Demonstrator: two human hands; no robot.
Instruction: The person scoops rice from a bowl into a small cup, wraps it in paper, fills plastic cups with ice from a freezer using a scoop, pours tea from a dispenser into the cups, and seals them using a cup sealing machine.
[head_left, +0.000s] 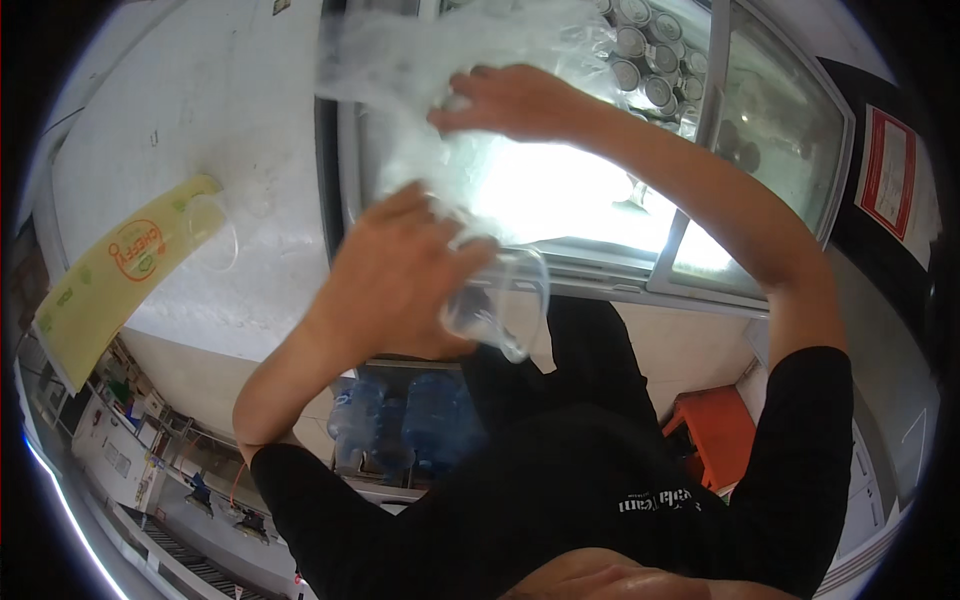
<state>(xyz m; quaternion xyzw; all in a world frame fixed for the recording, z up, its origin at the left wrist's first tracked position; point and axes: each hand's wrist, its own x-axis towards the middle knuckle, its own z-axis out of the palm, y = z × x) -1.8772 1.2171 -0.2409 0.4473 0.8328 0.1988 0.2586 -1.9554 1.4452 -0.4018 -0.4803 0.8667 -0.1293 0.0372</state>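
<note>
My left hand (401, 277) is closed around a clear plastic cup (510, 300), which is tilted with its rim to the right. The same hand's fingers also touch the lower part of a blurred, clear plastic bag (420, 67). Above and to the right, my right hand (502, 101) grips the bag, its fingers bent to the left. The bag hangs over the open part of a lit, glass-topped chest cooler (780, 150). What the bag holds cannot be made out.
Cans (660, 60) stand in the cooler at the top right. A clear plastic lid or cup (212, 232) and a yellow printed sheet (127, 270) lie on the white counter (247, 120) at left. Below are large blue water bottles (431, 420) and an orange plastic stool (712, 427).
</note>
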